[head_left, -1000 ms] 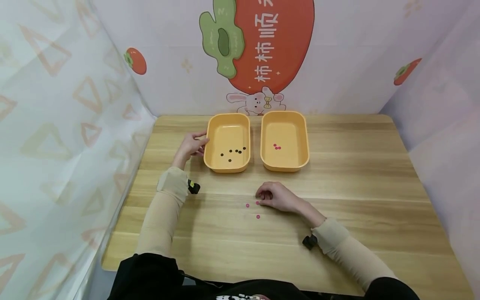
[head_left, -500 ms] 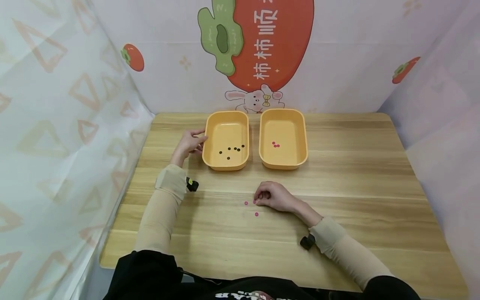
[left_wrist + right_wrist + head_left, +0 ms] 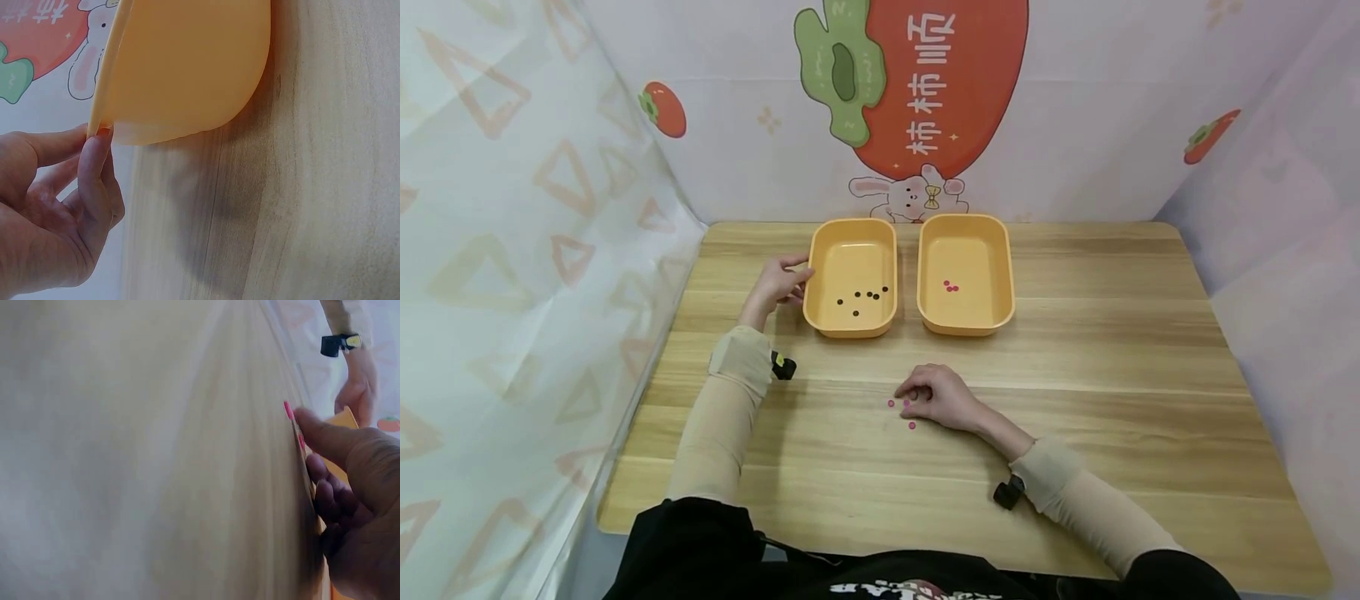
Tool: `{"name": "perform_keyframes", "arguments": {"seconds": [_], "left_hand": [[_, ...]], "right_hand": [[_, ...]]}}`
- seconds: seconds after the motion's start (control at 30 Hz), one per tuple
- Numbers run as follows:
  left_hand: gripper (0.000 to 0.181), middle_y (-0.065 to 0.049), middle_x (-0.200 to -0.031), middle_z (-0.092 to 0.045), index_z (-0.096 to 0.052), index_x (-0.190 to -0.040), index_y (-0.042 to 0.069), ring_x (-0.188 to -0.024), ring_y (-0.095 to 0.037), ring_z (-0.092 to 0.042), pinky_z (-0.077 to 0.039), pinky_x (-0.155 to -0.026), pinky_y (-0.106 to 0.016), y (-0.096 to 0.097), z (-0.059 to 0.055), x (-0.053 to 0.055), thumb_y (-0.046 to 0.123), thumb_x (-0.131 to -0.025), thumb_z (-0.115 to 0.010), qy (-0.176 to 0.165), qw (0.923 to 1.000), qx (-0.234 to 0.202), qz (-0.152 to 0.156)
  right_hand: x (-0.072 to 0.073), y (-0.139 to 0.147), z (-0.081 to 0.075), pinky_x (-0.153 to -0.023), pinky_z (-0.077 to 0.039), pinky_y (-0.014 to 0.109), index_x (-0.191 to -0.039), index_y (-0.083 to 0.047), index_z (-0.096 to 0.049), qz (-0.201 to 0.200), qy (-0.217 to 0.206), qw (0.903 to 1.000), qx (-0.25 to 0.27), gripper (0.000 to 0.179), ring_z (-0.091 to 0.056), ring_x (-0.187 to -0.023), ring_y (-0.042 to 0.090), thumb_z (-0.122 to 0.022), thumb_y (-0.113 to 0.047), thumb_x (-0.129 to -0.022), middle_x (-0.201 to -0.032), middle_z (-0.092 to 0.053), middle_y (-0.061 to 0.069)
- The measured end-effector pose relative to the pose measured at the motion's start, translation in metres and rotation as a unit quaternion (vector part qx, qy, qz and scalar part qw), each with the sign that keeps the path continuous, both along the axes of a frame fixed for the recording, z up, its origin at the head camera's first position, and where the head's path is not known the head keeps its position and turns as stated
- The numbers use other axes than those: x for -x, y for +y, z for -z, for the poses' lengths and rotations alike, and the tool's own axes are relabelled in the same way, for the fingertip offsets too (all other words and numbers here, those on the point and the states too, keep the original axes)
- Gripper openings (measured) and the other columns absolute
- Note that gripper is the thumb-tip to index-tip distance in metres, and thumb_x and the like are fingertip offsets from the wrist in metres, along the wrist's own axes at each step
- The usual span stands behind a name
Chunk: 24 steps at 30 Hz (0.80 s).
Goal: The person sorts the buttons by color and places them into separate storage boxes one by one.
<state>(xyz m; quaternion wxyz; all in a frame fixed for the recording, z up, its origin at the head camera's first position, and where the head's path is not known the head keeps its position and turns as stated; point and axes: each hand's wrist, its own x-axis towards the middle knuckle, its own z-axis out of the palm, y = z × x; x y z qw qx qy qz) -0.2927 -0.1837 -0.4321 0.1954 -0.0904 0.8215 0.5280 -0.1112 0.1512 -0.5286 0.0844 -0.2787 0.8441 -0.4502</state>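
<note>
My left hand (image 3: 777, 283) pinches the rim of the left yellow bin (image 3: 853, 237) between thumb and fingers, as the left wrist view shows up close. Several small black discs (image 3: 857, 294) lie in that bin. On the wooden table my right hand (image 3: 947, 398) reaches down with thumb and forefinger parted. Between these two fingertips lies a small pink disc (image 3: 907, 403). Another pink disc (image 3: 891, 403) is just to its left, and one more pink disc (image 3: 912, 426) sits nearer the person. In the right wrist view, pink pieces (image 3: 288, 410) show edge-on beside the thumb.
A right yellow bin (image 3: 966, 321) stands beside the left one, with three pink discs (image 3: 951, 287) in it. Both bins are near the back edge of the wooden table (image 3: 1112, 358). A printed cloth (image 3: 1075, 125) hangs behind and at the sides.
My right hand has shifted slightly left, and its thumb and forefinger have spread apart around the middle pink disc. My left hand stays on the bin rim. The head view has tilted a little.
</note>
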Motion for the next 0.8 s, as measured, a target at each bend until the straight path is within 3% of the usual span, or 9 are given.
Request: {"name": "perform_keyframes", "arguments": {"seconds": [0.13,0.23,0.5,0.63,0.8], "left_hand": [[0.054,0.004,-0.066,-0.064,-0.052,-0.165,0.014,-0.051,-0.006,-0.064,-0.061,-0.053,-0.020,0.0010,0.0002,-0.0013,0.020,-0.112,-0.064,0.002,1.0000,-0.006,0.003],[0.054,0.004,-0.064,-0.064,-0.052,-0.165,0.014,-0.050,-0.006,-0.063,-0.060,-0.052,-0.020,0.0018,0.0006,-0.0026,0.019,-0.112,-0.064,0.006,1.0000,-0.008,0.002],[0.056,0.004,-0.068,-0.066,-0.050,-0.166,0.017,-0.051,-0.005,-0.063,-0.060,-0.054,-0.020,0.0041,0.0031,-0.0038,0.021,-0.112,-0.065,-0.009,0.9999,-0.005,-0.001],[0.055,0.004,-0.066,-0.064,-0.051,-0.166,0.014,-0.050,-0.005,-0.062,-0.059,-0.052,-0.019,0.0043,0.0018,-0.0038,0.020,-0.112,-0.064,0.008,0.9999,-0.006,0.001],[0.055,0.004,-0.065,-0.063,-0.051,-0.166,0.012,-0.049,-0.005,-0.061,-0.059,-0.051,-0.019,0.0012,-0.0005,-0.0040,0.019,-0.113,-0.063,0.016,0.9999,-0.007,0.001]], "right_hand": [[-0.0051,-0.0041,0.0024,-0.083,-0.043,0.027,-0.096,-0.018,-0.088,0.020,0.018,0.9996,0.001,0.012,-0.058,-0.077,0.002,-0.095,-0.014,-0.087,-0.085,-0.075,-0.008],[-0.0074,-0.0056,0.0049,-0.080,-0.041,0.026,-0.089,-0.018,-0.087,0.040,0.030,0.9987,0.011,0.010,-0.056,-0.075,0.003,-0.094,-0.011,-0.087,-0.083,-0.074,-0.008],[-0.0101,-0.0022,0.0054,-0.069,-0.045,0.019,-0.093,-0.011,-0.080,0.049,0.009,0.9981,0.037,0.013,-0.054,-0.074,0.004,-0.092,-0.008,-0.089,-0.089,-0.069,0.001],[-0.0085,-0.0013,0.0062,-0.067,-0.048,0.019,-0.087,-0.013,-0.076,0.045,0.023,0.9981,0.036,0.016,-0.055,-0.075,0.003,-0.091,-0.006,-0.090,-0.092,-0.069,0.001],[-0.0072,-0.0026,0.0061,-0.069,-0.049,0.019,-0.091,-0.012,-0.073,0.045,0.018,0.9977,0.048,0.015,-0.056,-0.077,0.002,-0.087,-0.005,-0.094,-0.092,-0.071,0.002]]}}
